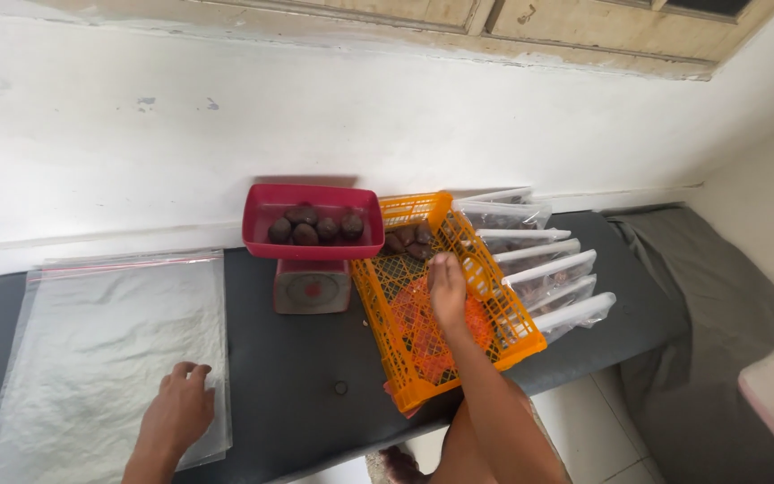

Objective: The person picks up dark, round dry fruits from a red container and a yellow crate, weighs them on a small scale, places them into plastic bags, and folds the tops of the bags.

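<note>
Right hand (447,285): reaching into orange crate (405,345), fingers narrow; contents, if any, cannot tell.
Fruits (408,240): dark, at crate's far end, just beyond right hand.
Left hand (178,414): flat, fingers spread, pressing clear bags (100,350) on dark surface (306,367).
Scale (313,231): red tray holding dark fruit, left of crate.
</note>
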